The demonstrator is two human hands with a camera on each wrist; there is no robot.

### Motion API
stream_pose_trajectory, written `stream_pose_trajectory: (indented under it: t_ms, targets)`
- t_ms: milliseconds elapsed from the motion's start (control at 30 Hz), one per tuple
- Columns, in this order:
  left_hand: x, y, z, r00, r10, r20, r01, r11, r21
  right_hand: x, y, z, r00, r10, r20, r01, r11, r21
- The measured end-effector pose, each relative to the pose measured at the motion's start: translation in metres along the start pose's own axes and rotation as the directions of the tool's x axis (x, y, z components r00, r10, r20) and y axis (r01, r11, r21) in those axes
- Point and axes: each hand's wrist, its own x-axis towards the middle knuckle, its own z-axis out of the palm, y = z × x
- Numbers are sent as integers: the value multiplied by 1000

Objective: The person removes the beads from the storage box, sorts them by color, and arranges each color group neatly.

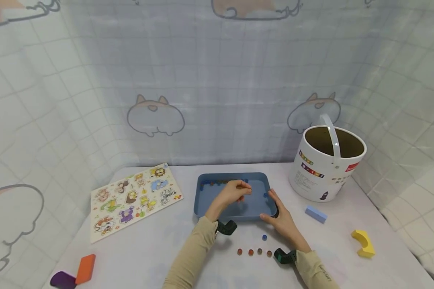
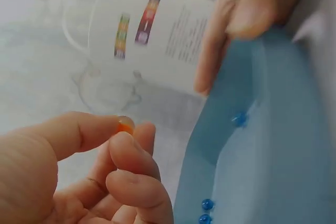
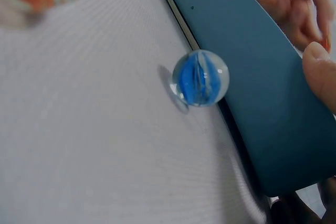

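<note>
Evidently, a small clear glass marble with an orange core point(image 2: 125, 125) is pinched between the thumb and fingertips of the left hand point(image 1: 232, 194), raised above a shallow blue rectangular tray point(image 1: 220, 218). The tray's near right corner is held by the right hand point(image 1: 283, 216), its thumb at the near wall and its fingers along the right side. Whether the marble is to be set down in the tray or taken away cannot be told. Either way, the pinch should be kept firm but light, since smooth round glass could be squeezed out. If it is released here, it would best be lowered almost to the floor first, so that bouncing is avoided and the mixed marbles along the far wall point(image 1: 218, 182) are left undisturbed. The tray should be kept steady and level, and the sleeves lifted clear of the row of four reddish and dark marbles point(image 1: 251, 252) and the blue-cored clear marble point(image 3: 199, 78) in front, which could easily be set rolling.
</note>
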Motion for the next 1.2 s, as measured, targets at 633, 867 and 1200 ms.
stream_pose_trajectory:
  t_ms: [633, 867, 1200]
  targets:
    - [-126, -51, -11, 983, -9, 183, -17, 990, 141, 0, 1, -2, 1000, -21, -1, 21, 999, -23]
    - [-129, -64, -4, 988, -1, 153, -35, 973, 230, -1, -1, -2, 1000, -11, 5, 11, 999, -35]
    - [-128, -63, 5, 993, 15, 118, -51, 949, 313, -2, 4, 0, 1000, -26, 3, 26, 999, -39]
